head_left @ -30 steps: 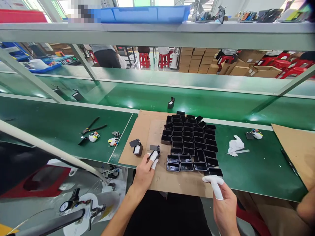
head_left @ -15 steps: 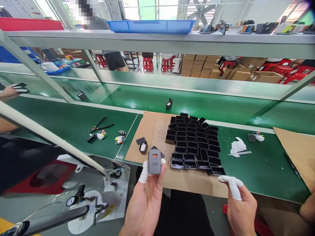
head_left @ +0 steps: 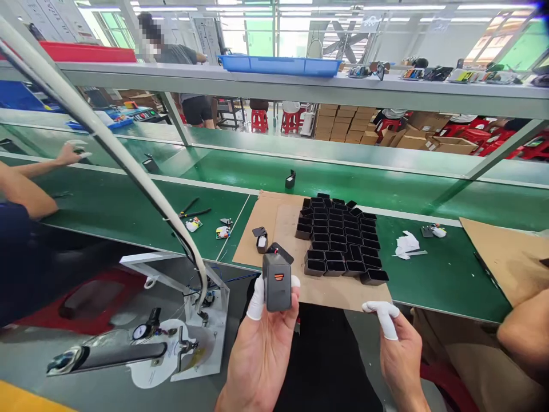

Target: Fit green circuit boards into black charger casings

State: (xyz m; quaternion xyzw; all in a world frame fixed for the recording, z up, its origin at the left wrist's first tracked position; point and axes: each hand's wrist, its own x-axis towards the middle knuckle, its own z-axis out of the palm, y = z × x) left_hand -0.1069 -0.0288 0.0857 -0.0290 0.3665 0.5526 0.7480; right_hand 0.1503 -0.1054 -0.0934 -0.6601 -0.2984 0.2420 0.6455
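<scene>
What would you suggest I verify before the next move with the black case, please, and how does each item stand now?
1. Black case gripped in the fingers of the left hand: ok.
2. Lid closed on the case: not ok, it sits tilted open at the far end.
3. Contents seated inside the case: cannot tell, its inside is hidden from the camera.
4. White finger covers worn on both hands: ok.
5. Right hand apart from the case: ok.
6. Open black housings standing together on the cardboard: ok.
</scene>
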